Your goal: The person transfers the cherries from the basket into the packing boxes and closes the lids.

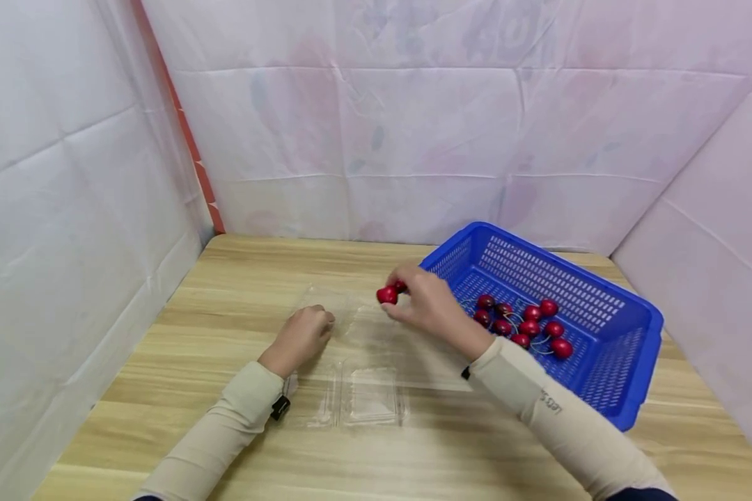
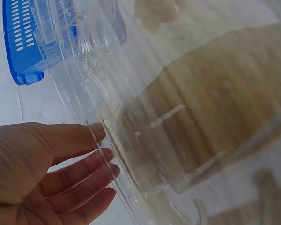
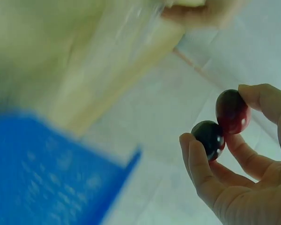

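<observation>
Two cherries (image 1: 387, 294) are pinched between the thumb and fingers of my right hand (image 1: 427, 300), above the table and left of the basket. In the right wrist view the two cherries (image 3: 232, 111) touch each other. My left hand (image 1: 299, 339) is at the left side of the far clear plastic clamshell box (image 1: 366, 325). The left wrist view has the left thumb and fingertips (image 2: 99, 131) pinching the rim of the clear box (image 2: 145, 145). Nearer to me lies another opened clear clamshell box (image 1: 372, 398), its two halves side by side.
A blue perforated basket (image 1: 648, 348) stands at the right of the wooden table (image 1: 451, 452). Several cherries with stems (image 1: 529, 328) lie inside it. White sheeting (image 1: 426, 132) walls off the back and both sides.
</observation>
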{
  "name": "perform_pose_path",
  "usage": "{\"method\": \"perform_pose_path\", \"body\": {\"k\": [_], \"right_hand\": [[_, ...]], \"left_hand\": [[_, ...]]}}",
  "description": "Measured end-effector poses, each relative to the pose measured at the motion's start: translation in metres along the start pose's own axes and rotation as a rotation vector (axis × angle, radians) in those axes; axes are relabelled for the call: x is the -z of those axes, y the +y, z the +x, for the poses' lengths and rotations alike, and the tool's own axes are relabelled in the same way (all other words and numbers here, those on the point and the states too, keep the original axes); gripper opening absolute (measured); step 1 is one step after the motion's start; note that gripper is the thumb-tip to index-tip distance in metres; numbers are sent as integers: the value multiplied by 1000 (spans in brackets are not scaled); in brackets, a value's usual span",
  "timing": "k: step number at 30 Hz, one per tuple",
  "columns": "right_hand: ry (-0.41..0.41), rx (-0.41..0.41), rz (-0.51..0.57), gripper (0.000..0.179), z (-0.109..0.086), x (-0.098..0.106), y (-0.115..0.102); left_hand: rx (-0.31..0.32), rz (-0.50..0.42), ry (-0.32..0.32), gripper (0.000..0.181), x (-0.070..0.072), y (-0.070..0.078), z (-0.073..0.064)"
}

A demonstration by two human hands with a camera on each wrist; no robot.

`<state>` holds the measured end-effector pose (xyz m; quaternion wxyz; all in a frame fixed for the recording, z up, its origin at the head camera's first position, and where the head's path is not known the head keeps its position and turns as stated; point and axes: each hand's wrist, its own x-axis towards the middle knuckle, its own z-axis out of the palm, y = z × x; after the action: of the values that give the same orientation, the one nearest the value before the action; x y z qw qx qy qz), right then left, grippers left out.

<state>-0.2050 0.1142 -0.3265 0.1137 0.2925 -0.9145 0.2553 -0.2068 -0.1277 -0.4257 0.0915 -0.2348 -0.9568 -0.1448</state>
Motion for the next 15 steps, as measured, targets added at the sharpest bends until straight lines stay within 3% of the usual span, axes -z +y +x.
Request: {"method": "perform_pose_path", "body": {"k": [7, 15], "right_hand": [[-32, -32, 46, 23, -1, -42, -9], [-39, -94, 65, 22, -2, -64, 1]], "left_hand": [[-16, 9, 15, 27, 1, -1, 0], [-3, 0, -1, 25, -1, 0, 0]]}}
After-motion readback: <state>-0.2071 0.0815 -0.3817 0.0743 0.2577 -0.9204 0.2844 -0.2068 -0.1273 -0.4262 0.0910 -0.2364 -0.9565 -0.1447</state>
